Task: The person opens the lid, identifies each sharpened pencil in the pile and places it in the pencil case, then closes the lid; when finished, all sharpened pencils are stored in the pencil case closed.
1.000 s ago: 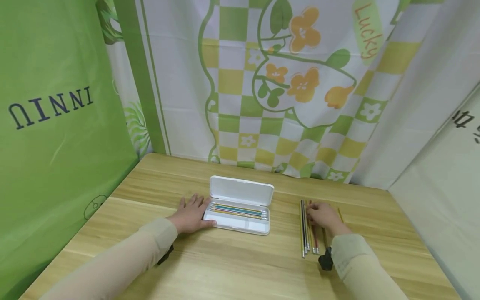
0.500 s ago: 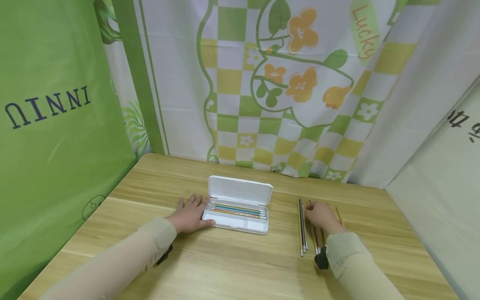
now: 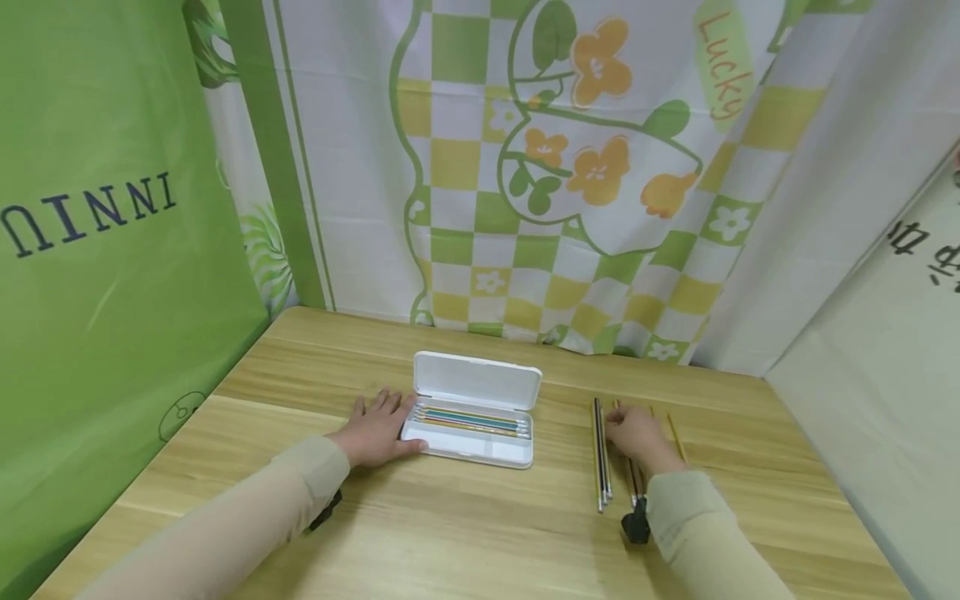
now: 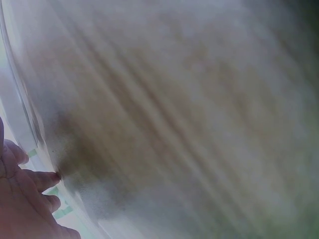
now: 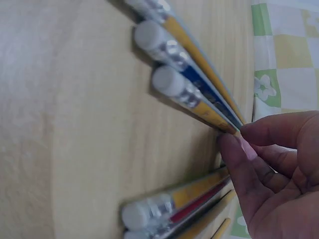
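A white pencil case (image 3: pixel 477 377) lies with its lid raised, several pencils (image 3: pixel 472 419) lined up in its back part. My left hand (image 3: pixel 380 432) rests on the table at the case's left end, fingers spread, thumb at its front corner. In the left wrist view only part of the left hand (image 4: pixel 25 194) shows. On the right, my right hand (image 3: pixel 639 435) pinches a yellow pencil (image 5: pixel 207 110) between thumb and forefinger. This pencil lies beside a blue pencil (image 5: pixel 199 79) and another yellow one, their white erasers toward me.
More pencils lie under and right of the right hand, including a red pencil (image 5: pixel 199 201) and a yellow pencil (image 3: pixel 677 437). A patterned curtain (image 3: pixel 517 208) hangs behind the wooden table (image 3: pixel 480 533). Green cloth (image 3: pixel 112 292) closes the left side.
The view has turned slightly right. Between the left group of pencils and those under my right hand the gap has widened since the first frame. My left hand has stayed at the case.
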Tool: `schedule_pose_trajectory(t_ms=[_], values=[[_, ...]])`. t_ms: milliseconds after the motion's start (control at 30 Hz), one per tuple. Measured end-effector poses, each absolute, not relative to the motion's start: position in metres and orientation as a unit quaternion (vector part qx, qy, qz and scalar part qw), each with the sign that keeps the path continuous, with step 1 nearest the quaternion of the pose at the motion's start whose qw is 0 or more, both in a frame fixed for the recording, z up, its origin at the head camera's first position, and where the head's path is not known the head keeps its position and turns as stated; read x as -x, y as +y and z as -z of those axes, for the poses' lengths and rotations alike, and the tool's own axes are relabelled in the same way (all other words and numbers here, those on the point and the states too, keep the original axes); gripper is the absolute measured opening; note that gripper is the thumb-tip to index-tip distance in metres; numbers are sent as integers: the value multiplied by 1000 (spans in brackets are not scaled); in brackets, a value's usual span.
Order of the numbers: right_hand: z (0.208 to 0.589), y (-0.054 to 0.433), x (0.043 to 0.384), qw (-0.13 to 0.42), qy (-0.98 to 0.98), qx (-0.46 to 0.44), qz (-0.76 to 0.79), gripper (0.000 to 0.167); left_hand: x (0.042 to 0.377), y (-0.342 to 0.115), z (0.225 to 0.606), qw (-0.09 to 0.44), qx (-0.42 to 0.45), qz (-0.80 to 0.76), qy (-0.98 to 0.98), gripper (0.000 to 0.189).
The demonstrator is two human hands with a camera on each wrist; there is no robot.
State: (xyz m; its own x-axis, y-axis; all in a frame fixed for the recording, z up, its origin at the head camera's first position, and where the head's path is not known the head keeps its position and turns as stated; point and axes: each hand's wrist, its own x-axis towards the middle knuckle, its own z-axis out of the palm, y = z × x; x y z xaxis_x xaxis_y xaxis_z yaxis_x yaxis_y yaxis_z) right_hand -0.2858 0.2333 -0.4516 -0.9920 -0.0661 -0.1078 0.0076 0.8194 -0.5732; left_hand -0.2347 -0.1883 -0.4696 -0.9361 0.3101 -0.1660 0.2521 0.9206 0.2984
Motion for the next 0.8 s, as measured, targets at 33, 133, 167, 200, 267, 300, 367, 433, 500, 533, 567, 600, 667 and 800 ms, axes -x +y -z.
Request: schedule_pose_trajectory(t_ms=[33,133,167,200,267,300,367,433,500,533,567,600,667,800], values=[[453,233,286,59,953,14,297,33,235,-188,470,105,-145,-138,974,90],[455,233,286,54,955,12,290,33,236,-189,471,104,-145,-140,974,91],[456,233,285,52,956,13,287,33,236,-189,472,103,-145,-141,974,91],[456,233,285,50,958,14,283,32,236,-189,473,102,-146,-142,974,91],[457,233,285,46,960,16,276,31,236,-189,473,101,-146,-143,974,92],[457,233,284,45,960,16,274,31,236,-189,473,102,-146,-144,973,92],[458,234,284,41,962,22,268,30,236,-189,472,103,-147,-146,973,92],[460,234,284,39,965,32,259,30,236,-189,472,104,-148,-148,972,92],[461,233,285,33,968,46,246,29,236,-189,471,105,-151,-150,972,93],[460,232,285,30,969,52,241,30,236,-189,471,103,-152,-152,971,93],[460,232,286,27,970,59,236,30,236,-189,471,103,-153,-153,971,94],[460,231,287,26,970,59,232,30,236,-189,471,102,-154,-154,971,94],[459,230,287,26,971,55,230,32,236,-189,471,103,-154,-152,971,96],[456,231,288,34,968,39,246,36,236,-189,472,105,-152,-148,972,95]])
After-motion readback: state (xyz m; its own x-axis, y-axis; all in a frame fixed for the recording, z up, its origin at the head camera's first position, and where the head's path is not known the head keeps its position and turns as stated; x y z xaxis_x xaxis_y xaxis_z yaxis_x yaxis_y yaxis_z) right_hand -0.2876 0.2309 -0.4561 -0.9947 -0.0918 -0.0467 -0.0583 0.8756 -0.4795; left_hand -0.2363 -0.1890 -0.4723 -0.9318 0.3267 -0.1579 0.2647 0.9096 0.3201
